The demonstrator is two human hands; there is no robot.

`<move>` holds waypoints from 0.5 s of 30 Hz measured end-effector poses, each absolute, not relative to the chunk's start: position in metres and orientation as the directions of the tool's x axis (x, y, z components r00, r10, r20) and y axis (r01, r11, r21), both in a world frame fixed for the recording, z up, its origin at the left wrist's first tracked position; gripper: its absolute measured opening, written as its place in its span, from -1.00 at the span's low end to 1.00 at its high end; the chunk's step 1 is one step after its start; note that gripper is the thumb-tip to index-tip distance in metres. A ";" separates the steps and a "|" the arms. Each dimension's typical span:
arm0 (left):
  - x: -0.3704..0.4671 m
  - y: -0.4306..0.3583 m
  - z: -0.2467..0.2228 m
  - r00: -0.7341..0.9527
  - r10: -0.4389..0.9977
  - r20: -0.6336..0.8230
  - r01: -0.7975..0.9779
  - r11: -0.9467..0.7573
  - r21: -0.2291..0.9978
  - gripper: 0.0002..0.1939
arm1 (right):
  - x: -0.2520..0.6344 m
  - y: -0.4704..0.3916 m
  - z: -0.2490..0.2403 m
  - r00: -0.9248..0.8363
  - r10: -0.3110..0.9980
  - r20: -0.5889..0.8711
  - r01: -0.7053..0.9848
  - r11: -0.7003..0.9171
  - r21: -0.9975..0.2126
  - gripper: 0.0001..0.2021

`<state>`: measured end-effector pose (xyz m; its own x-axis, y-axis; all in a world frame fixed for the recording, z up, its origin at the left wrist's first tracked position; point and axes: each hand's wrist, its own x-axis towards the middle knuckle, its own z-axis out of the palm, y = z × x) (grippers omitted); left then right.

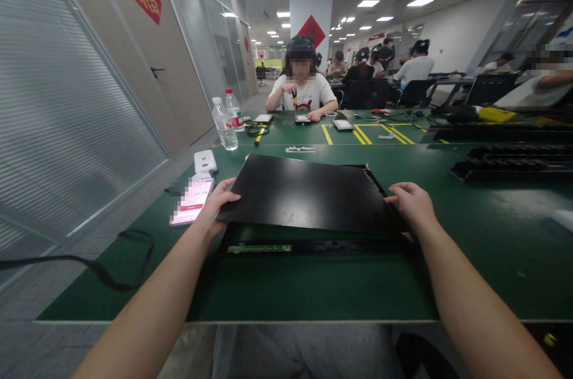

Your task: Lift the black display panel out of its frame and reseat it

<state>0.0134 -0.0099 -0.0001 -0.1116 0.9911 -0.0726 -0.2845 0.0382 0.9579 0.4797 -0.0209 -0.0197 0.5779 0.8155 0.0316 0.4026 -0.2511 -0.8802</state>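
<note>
A large glossy black panel (299,194) is tilted above a black frame (340,246), which lies on the green table. Along the frame's near side runs a green circuit strip (259,249). My left hand (219,205) grips the panel's left edge, thumb on top and fingers underneath. At the panel's right edge is my right hand (409,203), its fingers bent and thumb and fingertips close together at the frame's right side. Whether those fingertips hold anything is too small to tell.
Left of the panel lie a lit phone (192,203) and a white device (205,162). Two bottles (225,125) stand behind them. Across the green table (487,247) a person works with a screwdriver. Black strips (514,161) lie at right.
</note>
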 end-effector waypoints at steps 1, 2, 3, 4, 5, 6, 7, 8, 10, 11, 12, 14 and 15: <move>0.014 -0.010 0.000 -0.112 0.991 -0.076 -0.284 0.041 0.958 -0.38 | 0.481 -0.020 -0.020 0.577 0.816 0.029 0.408 -0.258 -0.876 -0.67; 0.014 -0.009 0.000 -0.111 0.991 -0.079 -0.283 0.044 0.958 -0.38 | 0.481 -0.020 -0.020 0.578 0.816 0.027 0.413 -0.263 -0.872 -0.67; 0.015 -0.009 0.000 -0.109 0.991 -0.082 -0.281 0.048 0.958 -0.37 | 0.482 -0.020 -0.021 0.579 0.815 0.026 0.417 -0.268 -0.868 -0.67; 0.015 -0.009 -0.001 -0.106 0.991 -0.084 -0.280 0.052 0.959 -0.37 | 0.483 -0.019 -0.021 0.582 0.813 0.027 0.422 -0.273 -0.865 -0.67; 0.016 -0.009 -0.001 -0.103 0.991 -0.086 -0.278 0.055 0.959 -0.37 | 0.483 -0.019 -0.021 0.584 0.811 0.027 0.427 -0.279 -0.860 -0.67; 0.016 -0.009 -0.002 -0.100 0.991 -0.087 -0.276 0.057 0.959 -0.37 | 0.484 -0.019 -0.021 0.586 0.810 0.026 0.433 -0.286 -0.855 -0.68; 0.017 -0.008 -0.003 -0.098 0.991 -0.088 -0.275 0.058 0.960 -0.38 | 0.484 -0.019 -0.022 0.587 0.809 0.025 0.440 -0.293 -0.849 -0.68; 0.017 -0.008 -0.004 -0.097 0.991 -0.089 -0.273 0.059 0.960 -0.39 | 0.484 -0.019 -0.022 0.586 0.810 0.025 0.447 -0.298 -0.843 -0.69; 0.017 -0.008 -0.005 -0.095 0.991 -0.089 -0.271 0.061 0.961 -0.41 | 0.485 -0.019 -0.022 0.585 0.810 0.031 0.463 -0.303 -0.833 -0.69; 0.017 -0.008 -0.005 -0.094 0.991 -0.090 -0.269 0.062 0.961 -0.41 | 0.485 -0.019 -0.023 0.584 0.811 0.037 0.471 -0.301 -0.829 -0.69; 0.017 -0.008 -0.006 -0.093 0.991 -0.092 -0.267 0.064 0.962 -0.41 | 0.485 -0.019 -0.023 0.581 0.813 0.045 0.480 -0.298 -0.825 -0.70; 0.017 -0.008 -0.006 -0.091 0.991 -0.094 -0.263 0.067 0.963 -0.41 | 0.485 -0.020 -0.022 0.573 0.817 0.059 0.503 -0.294 -0.813 -0.71; 0.017 -0.009 -0.005 -0.090 0.991 -0.095 -0.260 0.068 0.963 -0.41 | 0.485 -0.020 -0.021 0.569 0.820 0.063 0.517 -0.296 -0.803 -0.72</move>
